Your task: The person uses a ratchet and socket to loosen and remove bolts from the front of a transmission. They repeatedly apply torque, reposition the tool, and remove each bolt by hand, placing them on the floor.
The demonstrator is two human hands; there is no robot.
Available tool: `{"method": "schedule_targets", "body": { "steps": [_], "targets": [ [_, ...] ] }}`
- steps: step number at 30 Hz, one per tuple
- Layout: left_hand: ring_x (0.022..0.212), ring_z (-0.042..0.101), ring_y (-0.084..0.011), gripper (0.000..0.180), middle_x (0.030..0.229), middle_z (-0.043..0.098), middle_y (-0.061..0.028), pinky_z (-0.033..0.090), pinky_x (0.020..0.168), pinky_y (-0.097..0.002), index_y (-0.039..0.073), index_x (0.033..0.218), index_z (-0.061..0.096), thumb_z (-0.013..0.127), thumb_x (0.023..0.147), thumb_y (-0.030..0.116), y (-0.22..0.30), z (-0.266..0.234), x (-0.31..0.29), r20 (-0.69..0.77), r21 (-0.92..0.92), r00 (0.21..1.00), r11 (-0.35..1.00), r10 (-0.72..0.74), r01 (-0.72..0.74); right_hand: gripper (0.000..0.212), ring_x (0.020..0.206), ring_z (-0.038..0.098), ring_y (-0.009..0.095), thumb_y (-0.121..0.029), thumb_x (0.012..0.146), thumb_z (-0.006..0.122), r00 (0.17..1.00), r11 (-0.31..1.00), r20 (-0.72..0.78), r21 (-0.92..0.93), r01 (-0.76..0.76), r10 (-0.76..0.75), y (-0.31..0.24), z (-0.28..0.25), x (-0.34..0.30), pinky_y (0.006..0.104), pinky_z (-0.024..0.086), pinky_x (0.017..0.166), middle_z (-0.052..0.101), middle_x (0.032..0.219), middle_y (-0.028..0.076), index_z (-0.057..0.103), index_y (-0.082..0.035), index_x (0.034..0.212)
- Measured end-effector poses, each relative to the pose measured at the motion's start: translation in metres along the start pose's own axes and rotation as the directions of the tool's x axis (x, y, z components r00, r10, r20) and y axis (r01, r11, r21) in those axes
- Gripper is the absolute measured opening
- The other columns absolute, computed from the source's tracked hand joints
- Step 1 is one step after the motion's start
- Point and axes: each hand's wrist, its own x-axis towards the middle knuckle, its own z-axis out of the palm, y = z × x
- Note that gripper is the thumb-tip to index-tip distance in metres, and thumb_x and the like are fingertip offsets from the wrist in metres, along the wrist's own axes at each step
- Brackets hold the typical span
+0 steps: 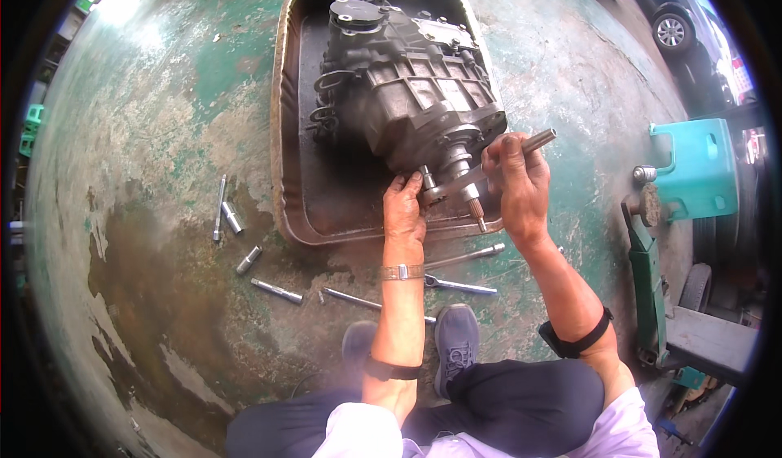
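Note:
A dark metal gearbox [391,91] lies in a brown-edged tray [289,132], its splined output shaft [470,191] pointing toward me. My right hand [523,185] is closed around the handle of a ratchet wrench [541,140], whose bare end sticks out past the fingers. The wrench crosses the shaft, and its head is low at the left of it. At that head, my left hand [405,211] pinches with thumb and fingertips, beside a small upright socket [428,178]. How the socket meets the gearbox is hard to make out.
Loose sockets [249,259] and several extension bars [277,290] lie on the worn green floor. Another ratchet [461,284] lies before my shoes [456,344]. On the right stand a turquoise plastic stool [702,169] and a green floor jack [648,287]. A car wheel [673,32] shows behind.

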Motion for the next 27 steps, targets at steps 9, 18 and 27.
{"method": "schedule_targets", "body": {
  "steps": [9,18,27],
  "targets": [
    [0.078,0.057,-0.0126,0.010,0.088,0.059,-0.0015,0.050,0.067,-0.0273,0.004,0.097,0.058,0.059,0.088,0.008,-0.004,0.009,-0.004,-0.056,-0.021,0.998,0.999,0.027,-0.028,0.015,0.071,0.058,0.010,-0.014,0.088,0.062,0.974,0.887,0.185,-0.416,0.200,-0.133,-0.003,-0.004,0.001,0.0284,0.047,0.064,0.063,0.075,0.005,0.061,0.000,0.088],
    [0.083,0.058,-0.0171,0.014,0.093,0.060,-0.0064,0.049,0.072,-0.0308,0.000,0.100,0.058,0.056,0.088,0.007,-0.006,0.007,-0.001,-0.088,0.093,0.994,0.994,0.059,-0.051,0.025,0.079,0.059,0.016,-0.025,0.095,0.052,0.967,0.922,0.000,0.301,-0.242,0.254,0.007,-0.002,0.013,0.0301,0.047,0.077,0.059,0.084,0.007,0.055,-0.001,0.094],
    [0.074,0.056,-0.0136,0.014,0.081,0.058,-0.0049,0.046,0.068,-0.0273,-0.003,0.093,0.055,0.059,0.089,0.010,-0.002,0.017,-0.021,-0.099,0.126,0.995,0.991,-0.024,0.037,0.034,0.055,0.038,0.009,-0.032,0.097,0.047,0.972,0.915,0.028,0.332,-0.231,0.235,0.011,-0.004,-0.002,0.0271,0.039,0.057,0.036,0.059,-0.003,0.054,0.001,0.094]
  ]
}}
